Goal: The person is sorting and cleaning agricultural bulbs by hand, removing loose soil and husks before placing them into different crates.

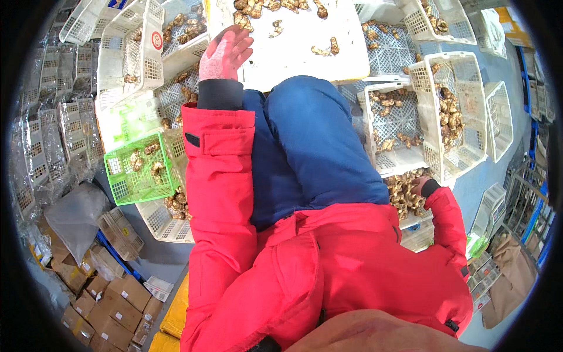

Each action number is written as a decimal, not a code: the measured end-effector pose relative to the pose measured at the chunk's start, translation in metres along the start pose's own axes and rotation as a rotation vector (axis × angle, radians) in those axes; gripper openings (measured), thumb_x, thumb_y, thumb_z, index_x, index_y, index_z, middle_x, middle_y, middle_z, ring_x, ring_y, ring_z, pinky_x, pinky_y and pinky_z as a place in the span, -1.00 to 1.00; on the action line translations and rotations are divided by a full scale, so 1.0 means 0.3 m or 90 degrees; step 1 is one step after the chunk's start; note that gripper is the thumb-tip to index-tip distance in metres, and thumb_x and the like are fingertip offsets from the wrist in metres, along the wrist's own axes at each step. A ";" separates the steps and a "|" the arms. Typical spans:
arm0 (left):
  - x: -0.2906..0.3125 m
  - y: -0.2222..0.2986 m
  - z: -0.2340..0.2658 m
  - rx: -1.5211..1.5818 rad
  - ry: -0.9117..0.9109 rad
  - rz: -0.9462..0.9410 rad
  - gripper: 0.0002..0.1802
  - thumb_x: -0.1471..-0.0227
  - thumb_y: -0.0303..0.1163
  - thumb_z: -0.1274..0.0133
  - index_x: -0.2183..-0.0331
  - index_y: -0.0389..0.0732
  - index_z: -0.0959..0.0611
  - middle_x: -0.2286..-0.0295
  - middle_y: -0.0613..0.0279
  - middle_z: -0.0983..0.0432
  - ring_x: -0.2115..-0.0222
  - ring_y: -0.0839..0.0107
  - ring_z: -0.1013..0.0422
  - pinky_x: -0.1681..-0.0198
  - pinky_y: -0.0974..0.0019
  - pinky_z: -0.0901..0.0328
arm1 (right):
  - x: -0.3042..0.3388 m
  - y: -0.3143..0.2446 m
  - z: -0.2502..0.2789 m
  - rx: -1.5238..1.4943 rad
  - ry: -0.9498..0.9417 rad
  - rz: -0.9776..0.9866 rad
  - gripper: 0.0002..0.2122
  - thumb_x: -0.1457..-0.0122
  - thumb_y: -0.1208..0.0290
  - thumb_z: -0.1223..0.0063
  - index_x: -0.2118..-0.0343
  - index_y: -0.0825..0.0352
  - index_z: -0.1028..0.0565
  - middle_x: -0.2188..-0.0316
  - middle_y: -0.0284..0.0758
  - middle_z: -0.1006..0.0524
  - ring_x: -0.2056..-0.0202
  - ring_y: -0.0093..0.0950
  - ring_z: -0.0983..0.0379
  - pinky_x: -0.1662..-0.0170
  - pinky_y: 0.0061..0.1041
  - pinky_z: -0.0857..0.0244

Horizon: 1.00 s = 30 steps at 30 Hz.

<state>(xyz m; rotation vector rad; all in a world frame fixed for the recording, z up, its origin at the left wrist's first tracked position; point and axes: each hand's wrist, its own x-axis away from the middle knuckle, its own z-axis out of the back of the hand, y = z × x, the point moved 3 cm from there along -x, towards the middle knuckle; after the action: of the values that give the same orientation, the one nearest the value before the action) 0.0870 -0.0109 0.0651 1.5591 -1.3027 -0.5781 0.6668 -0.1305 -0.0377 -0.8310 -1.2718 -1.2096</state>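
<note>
My left hand (226, 54), in a pinkish glove, rests at the left edge of a white board (299, 56) with its fingers stretched out. A dark patch shows by its fingertips; I cannot make out what it is. Brown, knobbly mushrooms (275, 6) lie along the far side of the board, with a few loose mushrooms (326, 47) nearer its middle. On my right, low beside my hip, my right hand (420, 185) reaches into a crate heaped with mushrooms (404, 195). Its fingers are partly hidden among them, so any grip is unclear.
White plastic crates (394, 126) holding mushrooms stand on both sides of my knees. A green basket (141, 169) with several mushrooms sits at the left. Wrapped stacked crates (44, 141) line the far left, cardboard boxes (120, 305) the lower left. A wire rack (525, 199) is at the right.
</note>
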 end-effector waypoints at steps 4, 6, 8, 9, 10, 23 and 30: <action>-0.009 -0.006 -0.016 0.015 -0.012 0.019 -0.49 0.04 -0.28 0.12 0.10 -0.39 -0.22 0.15 -0.10 -0.22 0.16 0.18 -0.24 0.13 0.25 -0.18 | 0.015 -0.186 0.440 -0.205 0.432 0.281 -0.62 0.09 0.36 0.08 0.15 0.37 -0.31 0.27 -0.24 -0.41 0.27 -0.50 -0.35 0.22 -0.58 -0.23; -0.004 0.007 -0.015 0.023 0.006 0.013 -0.49 0.05 -0.29 0.11 0.11 -0.41 -0.23 0.18 -0.08 -0.26 0.21 0.22 -0.29 0.17 0.28 -0.21 | 0.048 -0.411 0.730 -0.533 0.415 0.488 -0.67 0.05 0.48 0.12 0.16 0.41 -0.31 0.36 -0.25 -0.44 0.38 -0.58 -0.34 0.33 -0.65 -0.22; 0.002 0.004 -0.005 0.021 0.016 0.024 -0.50 0.06 -0.30 0.10 0.12 -0.41 -0.24 0.21 -0.07 -0.29 0.25 0.24 -0.32 0.19 0.30 -0.23 | -0.032 -0.642 0.968 -0.525 0.367 0.583 -0.66 0.07 0.42 0.10 0.17 0.38 -0.32 0.41 -0.28 -0.46 0.41 -0.57 -0.36 0.34 -0.64 -0.22; 0.004 -0.001 0.003 0.018 0.024 0.031 -0.50 0.06 -0.30 0.10 0.12 -0.42 -0.25 0.22 -0.07 -0.30 0.26 0.26 -0.33 0.21 0.31 -0.24 | -0.101 -0.758 1.070 -0.355 0.475 0.550 -0.65 0.10 0.34 0.08 0.19 0.31 -0.34 0.44 -0.25 -0.47 0.40 -0.49 -0.39 0.31 -0.58 -0.22; 0.004 -0.008 0.011 -0.005 0.049 0.033 -0.51 0.07 -0.29 0.10 0.14 -0.41 -0.27 0.25 -0.05 -0.33 0.30 0.28 -0.35 0.24 0.33 -0.26 | -0.151 -0.876 1.142 -0.220 0.545 0.527 -0.61 0.13 0.24 0.08 0.18 0.26 -0.34 0.43 -0.21 -0.46 0.37 -0.37 -0.39 0.27 -0.49 -0.22; -0.016 -0.006 -0.051 -0.060 0.081 0.064 -0.53 0.04 -0.21 0.16 0.18 -0.39 -0.32 0.30 0.01 -0.36 0.37 0.40 -0.36 0.32 0.44 -0.25 | -0.423 -1.148 1.269 -0.656 0.250 0.517 -0.72 0.02 0.24 0.04 0.23 0.20 -0.40 0.49 -0.45 -0.45 0.49 -0.67 -0.36 0.41 -0.73 -0.27; -0.047 -0.110 -0.075 -0.121 -0.065 0.170 -0.60 0.08 -0.22 0.10 0.23 -0.29 -0.38 0.36 0.17 -0.39 0.42 0.43 -0.36 0.43 0.43 -0.26 | 0.102 -1.151 1.197 -1.026 -0.121 1.009 -0.54 -0.04 0.34 0.11 -0.02 0.12 -0.07 0.19 -0.31 -0.30 0.23 -0.53 -0.30 0.19 -0.50 -0.24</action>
<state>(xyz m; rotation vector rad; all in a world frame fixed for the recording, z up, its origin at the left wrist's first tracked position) 0.1164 0.0087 0.0415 1.1906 -1.4596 -0.5984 0.2423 0.1297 -0.0025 -2.3788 0.7536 -0.4818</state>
